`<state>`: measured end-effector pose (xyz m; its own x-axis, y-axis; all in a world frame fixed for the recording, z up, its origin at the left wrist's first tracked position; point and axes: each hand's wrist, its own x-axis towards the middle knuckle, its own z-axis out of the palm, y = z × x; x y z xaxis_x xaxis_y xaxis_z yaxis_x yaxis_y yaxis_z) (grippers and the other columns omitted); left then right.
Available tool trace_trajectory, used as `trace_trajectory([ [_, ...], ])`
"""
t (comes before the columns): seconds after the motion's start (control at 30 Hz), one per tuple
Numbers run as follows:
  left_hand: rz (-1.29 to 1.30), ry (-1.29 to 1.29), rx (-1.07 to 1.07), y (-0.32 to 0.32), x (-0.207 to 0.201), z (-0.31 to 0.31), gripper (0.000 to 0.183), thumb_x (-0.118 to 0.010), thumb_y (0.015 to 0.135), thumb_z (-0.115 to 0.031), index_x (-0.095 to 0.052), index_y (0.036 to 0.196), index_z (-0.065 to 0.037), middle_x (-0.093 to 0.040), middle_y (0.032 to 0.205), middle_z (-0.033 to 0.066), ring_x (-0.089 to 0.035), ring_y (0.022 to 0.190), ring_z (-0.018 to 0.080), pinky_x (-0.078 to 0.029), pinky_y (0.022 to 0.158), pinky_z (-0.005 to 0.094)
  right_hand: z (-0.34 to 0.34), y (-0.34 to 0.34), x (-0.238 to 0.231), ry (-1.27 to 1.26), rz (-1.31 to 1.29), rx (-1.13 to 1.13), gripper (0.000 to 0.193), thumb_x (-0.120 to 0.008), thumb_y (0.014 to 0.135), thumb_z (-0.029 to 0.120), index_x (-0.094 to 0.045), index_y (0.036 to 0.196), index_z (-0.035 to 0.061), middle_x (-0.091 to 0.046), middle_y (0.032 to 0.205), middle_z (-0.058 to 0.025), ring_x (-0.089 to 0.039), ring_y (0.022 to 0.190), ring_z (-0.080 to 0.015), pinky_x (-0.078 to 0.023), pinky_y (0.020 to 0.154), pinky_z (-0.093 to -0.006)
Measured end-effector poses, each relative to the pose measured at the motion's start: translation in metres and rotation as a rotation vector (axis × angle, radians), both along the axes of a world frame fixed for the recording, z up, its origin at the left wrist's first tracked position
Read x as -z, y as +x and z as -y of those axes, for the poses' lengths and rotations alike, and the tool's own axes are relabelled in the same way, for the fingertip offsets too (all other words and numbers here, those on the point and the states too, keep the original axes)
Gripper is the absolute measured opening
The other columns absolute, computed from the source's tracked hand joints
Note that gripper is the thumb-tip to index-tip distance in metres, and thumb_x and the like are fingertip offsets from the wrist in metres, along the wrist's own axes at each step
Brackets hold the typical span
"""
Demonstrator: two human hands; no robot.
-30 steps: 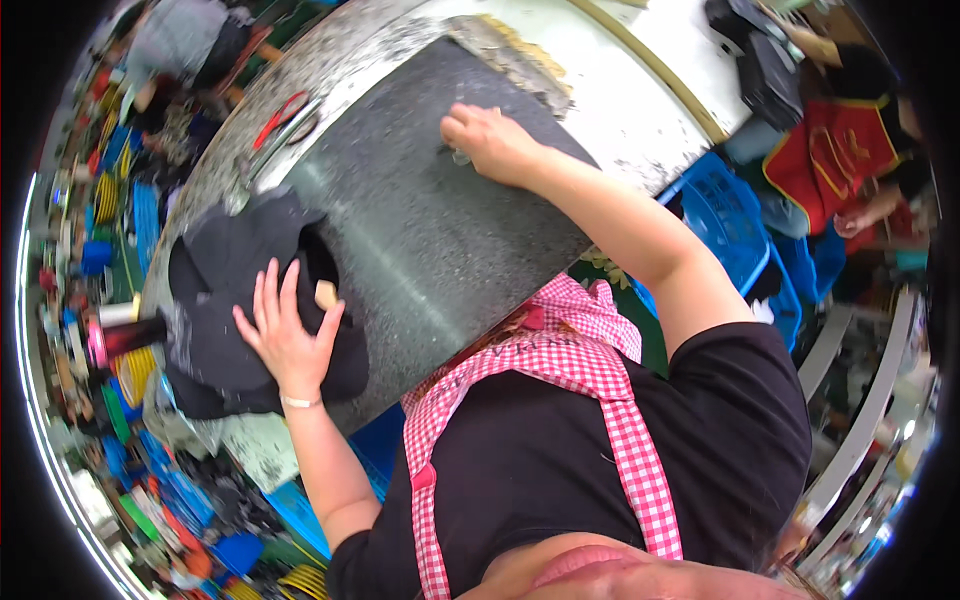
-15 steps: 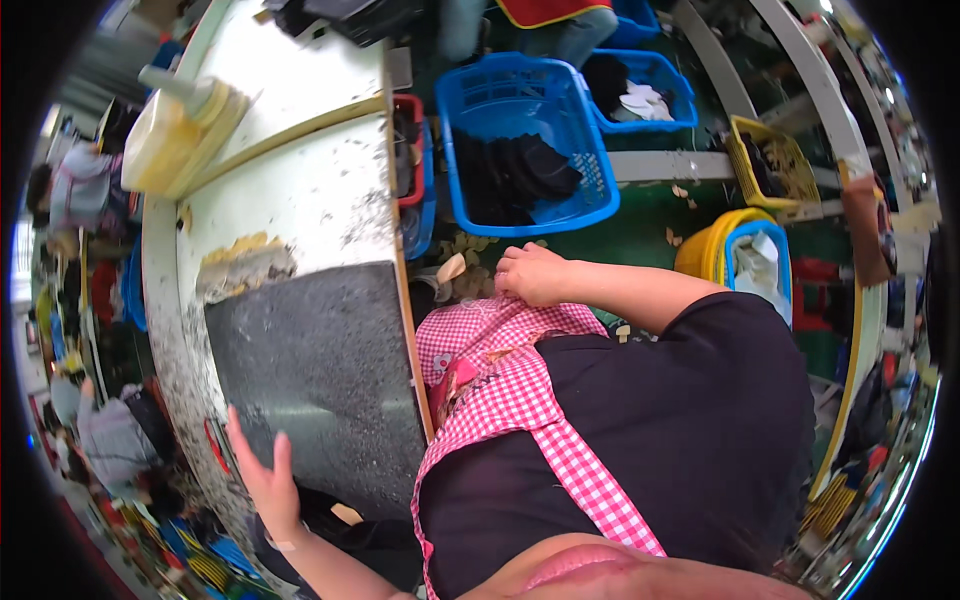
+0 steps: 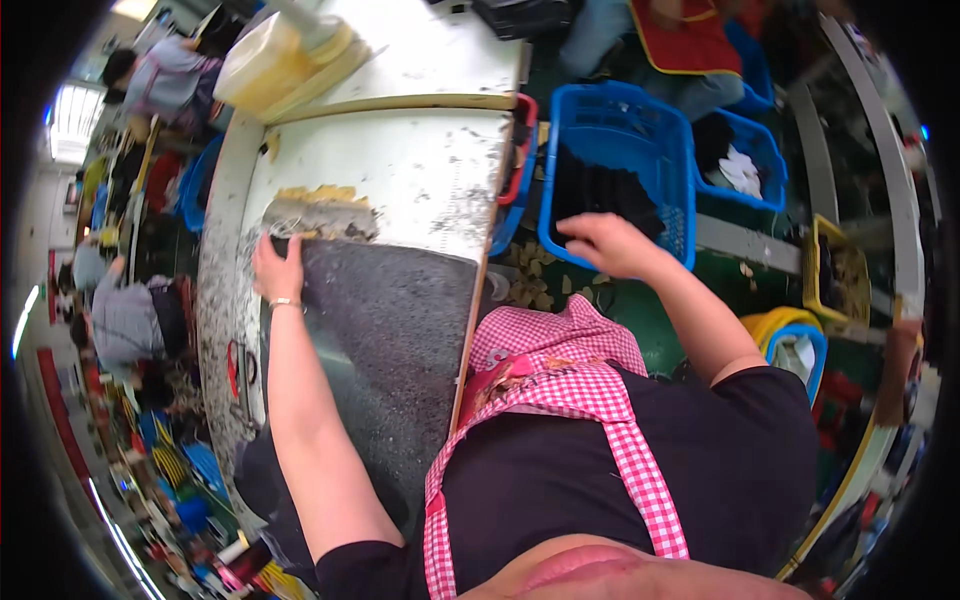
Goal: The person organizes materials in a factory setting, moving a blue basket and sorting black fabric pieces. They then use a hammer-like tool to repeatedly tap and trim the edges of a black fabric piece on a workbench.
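Observation:
My left hand [image 3: 278, 268] is at the far left corner of a dark grey slab [image 3: 400, 330] on the white worktable. Its thumb and fingers are apart around a dark patch; whether that patch is the slab's corner or a loose piece I cannot tell. My right hand [image 3: 608, 245] is over the near edge of a large blue basket [image 3: 680, 190], its fingers loosely stretched out and nothing seen in them. Black pieces [image 3: 600, 190] lie in that basket, beyond the hand. A crusted grey block [image 3: 325, 218] with yellowish residue sits on the table beside my left hand.
A yellowed plastic container [image 3: 285, 65] stands at the table's far left. Red-handled scissors [image 3: 233, 368] lie left of the slab. A second blue basket [image 3: 765, 190] and a yellow basket [image 3: 822, 270] stand to the right. Scraps [image 3: 530, 280] litter the floor. Another person sits beyond.
My left hand has moved forward from beside the slab's near part to its far corner. My right hand has left the apron and reached forward to the blue basket. The view has shifted.

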<state>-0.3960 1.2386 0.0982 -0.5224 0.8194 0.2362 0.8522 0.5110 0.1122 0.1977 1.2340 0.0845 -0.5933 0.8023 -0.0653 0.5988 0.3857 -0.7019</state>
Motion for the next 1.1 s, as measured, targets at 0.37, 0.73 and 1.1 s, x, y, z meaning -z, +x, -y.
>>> trace_trajectory([
  [0.37,0.228,0.137,0.204,0.028,-0.032,-0.015,0.018,-0.073,0.093,-0.031,-0.078,0.098,-0.015,-0.077,0.087,0.0077,-0.074,0.085,0.0314,-0.057,0.076,0.0429,-0.298,-0.245,-0.031,0.305,-0.422,0.157,0.071,-0.082,0.087,0.03,-0.055,0.146,0.0006,-0.067,0.137,-0.0175,-0.061,0.13,-0.0305,-0.048,0.112,-0.0418],
  [0.73,0.659,0.082,0.661,0.078,-0.056,-0.037,0.031,-0.081,0.09,-0.022,-0.076,0.116,-0.005,-0.072,0.101,0.0066,-0.068,0.089,0.0158,-0.055,0.078,0.0288,-0.42,-0.344,-0.038,-0.014,-0.561,-0.009,0.13,-0.094,0.065,0.04,-0.019,0.16,-0.0052,-0.059,0.146,-0.0211,-0.054,0.137,-0.0345,-0.04,0.119,-0.0399],
  [1.1,1.464,0.582,0.315,0.065,-0.032,-0.154,0.085,-0.062,0.103,-0.051,-0.021,0.167,-0.012,-0.035,0.163,0.007,-0.043,0.142,0.0257,-0.038,0.113,0.045,-0.316,-0.349,-0.049,0.124,-0.521,-0.097,0.141,-0.103,0.059,0.026,-0.014,0.162,-0.0094,-0.059,0.131,-0.02,-0.058,0.127,-0.0326,-0.045,0.115,-0.0371],
])
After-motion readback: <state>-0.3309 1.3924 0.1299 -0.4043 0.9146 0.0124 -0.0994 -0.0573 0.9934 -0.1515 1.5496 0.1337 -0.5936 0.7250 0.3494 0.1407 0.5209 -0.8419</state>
